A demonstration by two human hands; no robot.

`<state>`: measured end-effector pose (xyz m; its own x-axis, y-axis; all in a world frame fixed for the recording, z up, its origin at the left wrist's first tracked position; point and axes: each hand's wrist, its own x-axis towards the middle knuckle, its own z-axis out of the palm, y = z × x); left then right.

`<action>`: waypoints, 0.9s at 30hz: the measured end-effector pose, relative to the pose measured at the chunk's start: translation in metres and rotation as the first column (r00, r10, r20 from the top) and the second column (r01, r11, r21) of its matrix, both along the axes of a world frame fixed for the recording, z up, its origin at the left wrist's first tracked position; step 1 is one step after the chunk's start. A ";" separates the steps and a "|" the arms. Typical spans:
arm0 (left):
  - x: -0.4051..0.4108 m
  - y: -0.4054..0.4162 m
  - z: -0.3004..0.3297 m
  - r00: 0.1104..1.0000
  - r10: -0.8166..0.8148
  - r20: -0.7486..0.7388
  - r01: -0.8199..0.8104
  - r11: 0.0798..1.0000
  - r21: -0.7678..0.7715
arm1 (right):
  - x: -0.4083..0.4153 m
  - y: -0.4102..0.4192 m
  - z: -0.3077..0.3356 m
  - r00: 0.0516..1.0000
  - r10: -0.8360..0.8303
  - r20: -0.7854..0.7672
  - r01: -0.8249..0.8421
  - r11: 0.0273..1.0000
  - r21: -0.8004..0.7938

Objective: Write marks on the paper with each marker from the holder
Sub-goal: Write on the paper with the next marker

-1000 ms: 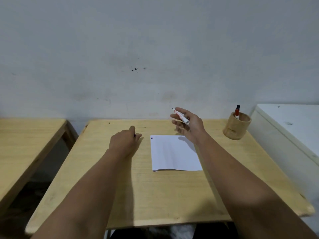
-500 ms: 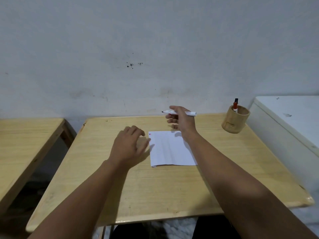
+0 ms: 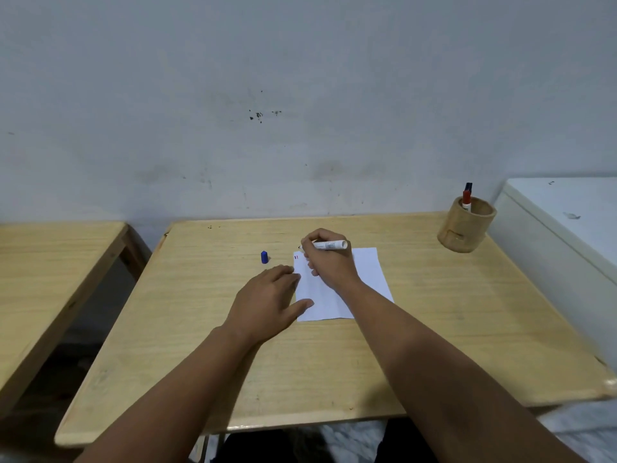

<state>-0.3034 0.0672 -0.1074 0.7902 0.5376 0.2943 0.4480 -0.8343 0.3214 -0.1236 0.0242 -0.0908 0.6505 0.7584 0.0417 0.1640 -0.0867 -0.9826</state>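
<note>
A white sheet of paper (image 3: 370, 279) lies on the wooden table (image 3: 434, 329), with small red and dark marks near its top left corner. My right hand (image 3: 329, 262) rests on the paper and grips a white marker (image 3: 330, 244), its tip down at the top left corner. My left hand (image 3: 267, 302) lies flat, fingers spread, pressing the paper's left edge. A blue marker cap (image 3: 264, 257) stands on the table left of the paper. The wooden holder (image 3: 465, 228) at the back right contains a red-capped marker (image 3: 466, 199) and a dark one.
A second wooden table (image 3: 50, 262) stands to the left across a gap. A white cabinet (image 3: 567, 228) sits against the table's right side. A scuffed wall runs behind.
My right hand has come down from above the table's far edge onto the paper with the marker. My left hand slid right onto the paper's edge, uncovering the blue cap on the table.
</note>
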 end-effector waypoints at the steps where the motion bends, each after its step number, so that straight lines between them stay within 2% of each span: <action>1: -0.002 0.000 -0.001 1.000 0.004 -0.005 -0.004 1.000 0.001 | 0.000 0.000 -0.002 1.000 -0.009 0.016 0.008 1.000 0.008; 8: -0.004 0.004 -0.016 0.987 0.144 -0.078 -0.137 0.987 0.086 | -0.001 0.004 -0.010 0.995 -0.096 -0.002 0.096 0.994 -0.048; 12: -0.005 0.004 -0.021 0.973 0.199 -0.121 -0.190 0.979 0.078 | -0.003 0.004 -0.011 0.996 -0.094 -0.003 0.094 0.993 -0.074; 21: -0.005 0.002 -0.018 0.971 0.208 -0.121 -0.207 0.978 0.021 | 0.000 0.008 -0.018 0.994 -0.083 0.073 0.090 0.992 -0.092; 27: -0.006 0.002 -0.018 0.973 0.208 -0.098 -0.208 0.978 0.016 | 0.002 0.010 -0.021 0.996 -0.066 0.063 0.073 0.991 -0.109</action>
